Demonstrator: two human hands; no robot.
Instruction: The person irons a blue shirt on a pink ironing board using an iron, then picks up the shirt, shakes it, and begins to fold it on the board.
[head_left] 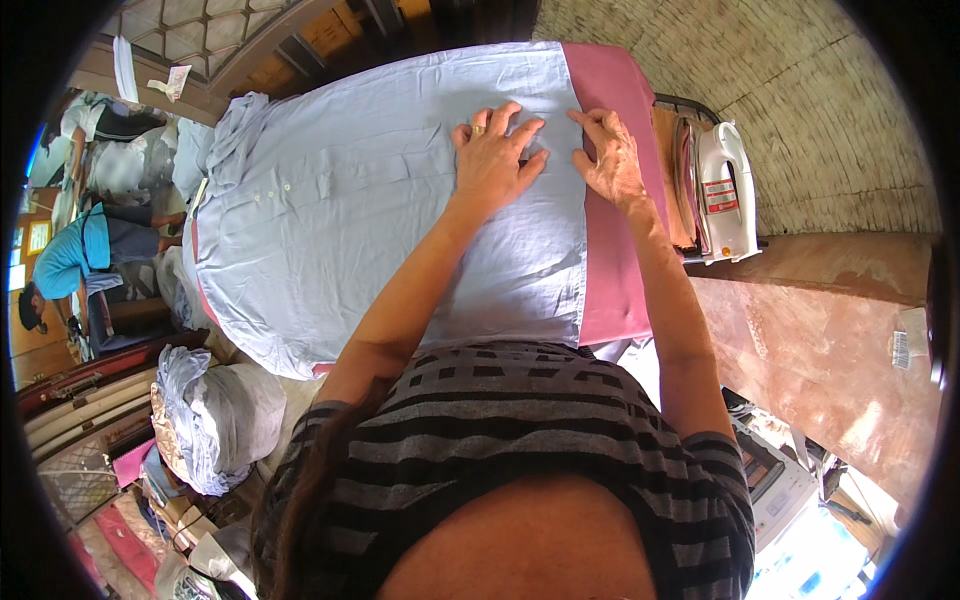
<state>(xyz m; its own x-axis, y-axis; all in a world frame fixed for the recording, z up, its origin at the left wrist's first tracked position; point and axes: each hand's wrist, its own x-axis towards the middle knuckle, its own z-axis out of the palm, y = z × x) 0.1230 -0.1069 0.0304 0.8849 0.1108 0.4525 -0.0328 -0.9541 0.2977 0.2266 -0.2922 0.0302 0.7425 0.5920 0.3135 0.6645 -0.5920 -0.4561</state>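
A light blue buttoned shirt (350, 200) lies spread over an ironing board with a dark red cover (620, 290). My left hand (492, 160) rests on the cloth near the shirt's right part, its fingers spread and a ring on one of them. Just to its right, my right hand (610, 160) touches the shirt's straight hem with bent fingers, its palm over the red cover. Whether the right fingertips pinch the hem cannot be made out. At the board's right end a white iron (728, 195) stands on its rest, apart from both hands.
Bundled clothes (220, 415) sit low at the left. Farther left a person in a blue shirt (80, 250) bends over among piles of cloth. A metal lattice (190, 30) borders the far left. Beyond the iron is a rough woven wall (800, 100); a grey machine (780, 480) stands lower right.
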